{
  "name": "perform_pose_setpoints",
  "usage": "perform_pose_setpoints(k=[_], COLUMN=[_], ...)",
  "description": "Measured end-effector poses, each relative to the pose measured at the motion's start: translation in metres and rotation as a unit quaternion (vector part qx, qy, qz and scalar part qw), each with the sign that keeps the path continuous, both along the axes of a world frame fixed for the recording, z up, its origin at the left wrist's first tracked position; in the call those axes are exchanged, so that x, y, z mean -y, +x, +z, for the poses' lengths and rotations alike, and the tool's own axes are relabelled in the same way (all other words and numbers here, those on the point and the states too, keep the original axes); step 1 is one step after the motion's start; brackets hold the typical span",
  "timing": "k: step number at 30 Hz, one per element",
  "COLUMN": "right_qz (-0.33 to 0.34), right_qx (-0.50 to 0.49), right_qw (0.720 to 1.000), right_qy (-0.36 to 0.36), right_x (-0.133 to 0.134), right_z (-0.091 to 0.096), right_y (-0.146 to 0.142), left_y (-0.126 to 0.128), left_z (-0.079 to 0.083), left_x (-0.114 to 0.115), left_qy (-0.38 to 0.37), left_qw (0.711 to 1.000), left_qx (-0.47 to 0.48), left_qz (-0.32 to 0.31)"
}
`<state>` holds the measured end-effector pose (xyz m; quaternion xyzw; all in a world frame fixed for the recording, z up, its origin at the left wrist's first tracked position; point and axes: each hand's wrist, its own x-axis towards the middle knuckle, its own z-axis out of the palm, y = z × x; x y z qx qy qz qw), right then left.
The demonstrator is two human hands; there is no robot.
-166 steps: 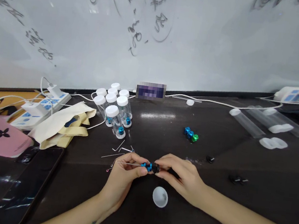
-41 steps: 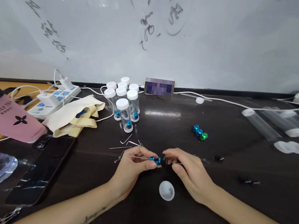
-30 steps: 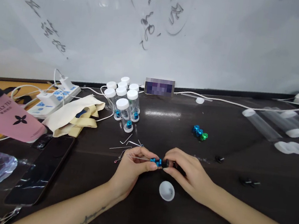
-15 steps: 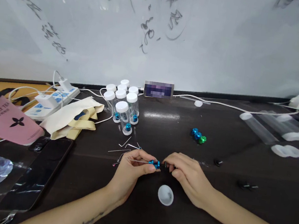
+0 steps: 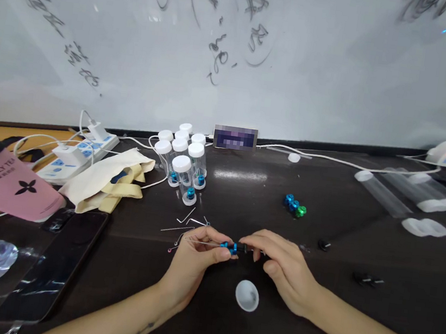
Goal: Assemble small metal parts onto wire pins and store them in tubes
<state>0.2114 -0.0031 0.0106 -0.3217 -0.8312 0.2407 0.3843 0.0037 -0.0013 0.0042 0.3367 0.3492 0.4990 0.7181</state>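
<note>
My left hand [image 5: 194, 262] is closed, thumb and fingers pinching a small blue metallic spool-shaped part [image 5: 229, 247]. A thin metal rod [image 5: 205, 242] runs from the part back over my palm. At the part's right end sits a small black piece [image 5: 242, 248] with a short pin. My right hand [image 5: 286, 268] hovers beside it, index fingertip at the black piece, thumb spread away from the fingers. A white cap [image 5: 247, 295] lies just below, something small and dark inside. Several thin bent metal rods [image 5: 177, 230] lie left of my left hand.
Capped clear tubes [image 5: 190, 184] holding blue parts stand behind my left hand. Blue and green parts [image 5: 295, 205] lie farther back. Black pieces [image 5: 367, 279] and empty-looking clear tubes [image 5: 383, 196] are on the right. A phone [image 5: 54, 265], cloth pouch [image 5: 102, 176] and power strip [image 5: 79, 153] fill the left.
My right thumb has moved away from the fingers, and the index finger has straightened toward the black piece. The left hand keeps its hold on the blue part. The view has shifted slightly.
</note>
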Motion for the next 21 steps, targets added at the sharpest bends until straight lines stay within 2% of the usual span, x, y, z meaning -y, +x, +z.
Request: perform_pose_setpoints(k=[21], right_qz=[-0.001], right_qx=[0.018], right_qw=[1.000], right_qy=[-0.001], right_x=[-0.0023], right_z=[-0.0003], right_y=[-0.0005], left_y=[0.0001], left_z=[0.0031], left_x=[0.0002], left_qy=[-0.002], left_qw=[1.000], left_qx=[0.005], left_qz=[0.007])
